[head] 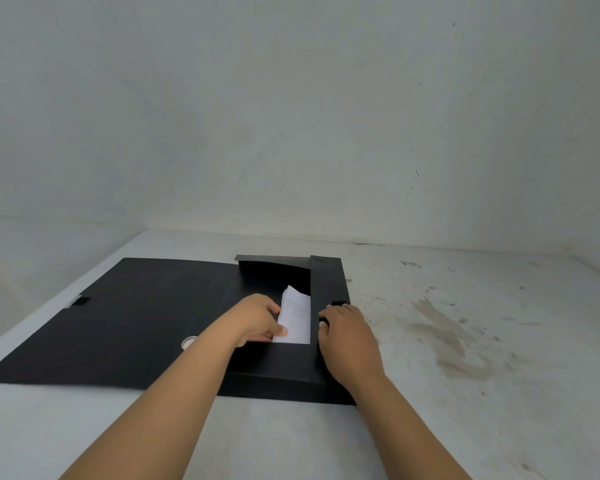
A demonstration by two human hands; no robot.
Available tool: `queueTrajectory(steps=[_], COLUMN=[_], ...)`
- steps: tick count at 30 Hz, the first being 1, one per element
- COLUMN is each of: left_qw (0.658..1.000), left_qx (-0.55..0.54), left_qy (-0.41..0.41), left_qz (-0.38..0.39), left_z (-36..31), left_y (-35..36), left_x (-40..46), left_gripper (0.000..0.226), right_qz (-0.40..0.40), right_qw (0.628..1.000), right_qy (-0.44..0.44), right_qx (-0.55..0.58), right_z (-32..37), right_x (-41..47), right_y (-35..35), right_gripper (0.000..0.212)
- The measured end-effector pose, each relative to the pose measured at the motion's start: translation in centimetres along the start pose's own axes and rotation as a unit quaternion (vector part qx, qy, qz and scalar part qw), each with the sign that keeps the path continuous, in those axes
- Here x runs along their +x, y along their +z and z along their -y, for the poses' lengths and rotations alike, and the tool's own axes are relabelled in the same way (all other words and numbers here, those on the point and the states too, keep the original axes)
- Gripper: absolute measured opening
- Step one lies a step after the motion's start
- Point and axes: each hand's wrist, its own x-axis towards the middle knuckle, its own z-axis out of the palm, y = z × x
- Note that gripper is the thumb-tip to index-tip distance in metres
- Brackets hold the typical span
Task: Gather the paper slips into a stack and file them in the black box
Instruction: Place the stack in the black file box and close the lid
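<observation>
White paper slips [297,315] sit stacked inside the open black box [174,317] on the bench [482,341], pinched by the left hand [257,318] (thumb on top). Right hand [349,336], just beside, clamps the box's right flap [328,285].

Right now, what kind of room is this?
Hard to say; probably a plain work corner. A bare, scuffed wall rises behind a stained white table, and the only thing on it is an open black box for papers.
</observation>
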Motion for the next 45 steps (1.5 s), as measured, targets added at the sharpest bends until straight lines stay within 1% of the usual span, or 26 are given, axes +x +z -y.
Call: queueTrajectory(steps=[3, 6, 8, 10, 11, 13, 15, 17, 19, 20, 21, 22, 24, 25, 27, 28, 30, 31, 32, 35, 37, 39, 41, 43, 45], left_qw=[1.0, 0.995, 0.982, 0.958, 0.948, 0.937, 0.933, 0.936, 0.937, 0.934, 0.93, 0.925, 0.91, 0.899, 0.881, 0.881, 0.89, 0.894, 0.897, 0.898, 0.886, 0.868, 0.838, 0.789, 0.737], left_qx=[0.025, 0.094, 0.181, 0.273, 0.303, 0.335, 0.343, 0.325, 0.29, 0.27, 0.249, 0.225, 0.185, 0.18, 0.192, 0.19, 0.168, 0.153, 0.137, 0.044, -0.039, -0.097, -0.157, -0.22, -0.242], left_qy=[0.011, 0.021, 0.036, 0.054, 0.06, 0.056, 0.048, 0.067, 0.107, 0.124, 0.135, 0.14, 0.125, 0.101, 0.016, -0.039, -0.137, -0.165, -0.177, -0.149, -0.119, -0.077, -0.028, 0.03, 0.09], left_qz=[0.006, -0.014, -0.044, -0.074, -0.081, -0.086, -0.095, -0.118, -0.165, -0.198, -0.234, -0.273, -0.349, -0.386, -0.432, -0.431, -0.402, -0.388, -0.381, -0.412, -0.446, -0.48, -0.522, -0.573, -0.625], left_z=[-0.9, -1.0, -0.8, -0.7, -0.7, -0.4, 0.0, 1.0, 2.0, 2.5, 3.1, 3.7, 5.2, 6.3, 8.9, 10.2, 12.0, 12.5, 12.7, 11.9, 11.3, 11.3, 11.5, 11.5, 11.2], left_y=[1.3, 2.0, 2.1, 2.2, 2.4, 2.7, 2.9, 2.9, 2.8, 2.7, 2.4, 1.9, 0.5, -0.5, -2.8, -3.8, -5.5, -6.1, -6.4, -6.4, -6.4, -6.3, -6.1, -5.9, -5.6], left_x=[0.2, 0.4, 0.9, 1.1, 1.2, 1.4, 1.4, 1.6, 0.9, 0.3, -0.3, -1.0, -2.2, -2.7, -3.3, -3.7, -4.3, -4.6, -4.8, -5.2, -5.4, -5.3, -5.1, -5.4, -6.1], left_gripper=[0.05, 0.045, 0.044, 0.043, 0.039, 0.028, 0.025, 0.018, 0.032, 0.039, 0.042, 0.041, 0.036, 0.035, 0.035, 0.037, 0.044, 0.048, 0.051, 0.053, 0.053, 0.052, 0.052, 0.052, 0.053], right_qz=[-0.005, -0.01, -0.016, -0.019, -0.018, -0.015, -0.008, -0.001, 0.006, 0.008, 0.011, 0.017, 0.031, 0.038, 0.047, 0.048, 0.047, 0.046, 0.043, 0.04, 0.04, 0.052, 0.064, 0.061, 0.053], right_qw=[1.0, 1.0, 1.0, 1.0, 1.0, 1.0, 1.0, 1.0, 1.0, 1.0, 1.0, 1.0, 0.999, 0.998, 0.998, 0.998, 0.998, 0.998, 0.998, 0.999, 0.999, 0.998, 0.997, 0.997, 0.998], right_qy=[-0.006, -0.012, -0.013, -0.014, -0.016, -0.022, -0.023, -0.017, -0.01, -0.007, -0.005, -0.004, -0.014, -0.016, -0.013, -0.011, 0.0, 0.014, 0.024, 0.013, 0.015, 0.007, -0.001, -0.004, -0.005], right_qx=[0.001, 0.004, 0.007, 0.006, 0.005, -0.001, -0.011, -0.017, -0.019, -0.02, -0.02, -0.023, -0.042, -0.047, -0.045, -0.043, -0.041, -0.035, -0.027, -0.011, -0.003, -0.019, -0.038, -0.038, -0.028], right_z=[-0.1, -0.2, -0.2, -0.3, -0.3, -0.2, -0.2, -0.1, 0.0, 0.0, 0.1, 0.1, 0.2, 0.2, 0.3, 0.4, 0.6, 0.7, 0.7, 0.2, 0.2, 0.2, 0.1, 0.1, 0.1], right_x=[0.1, 0.2, 0.3, 0.3, 0.3, 0.3, 0.3, 0.2, 0.2, 0.2, 0.2, 0.2, 0.2, 0.2, 0.1, 0.0, 0.0, 0.0, 0.0, 0.1, 0.1, 0.1, 0.2, 0.2, 0.1], right_y=[0.2, 0.5, 0.7, 0.8, 0.8, 0.9, 0.9, 1.0, 1.0, 0.9, 0.9, 0.9, 0.8, 0.8, 0.7, 0.6, 0.5, 0.4, 0.3, 0.1, 0.0, 0.0, 0.1, 0.1, 0.1], right_gripper=[0.032, 0.03, 0.029, 0.029, 0.029, 0.03, 0.03, 0.029, 0.027, 0.026, 0.025, 0.023, 0.021, 0.02, 0.019, 0.019, 0.02, 0.023, 0.026, 0.025, 0.026, 0.03, 0.034, 0.033, 0.034])
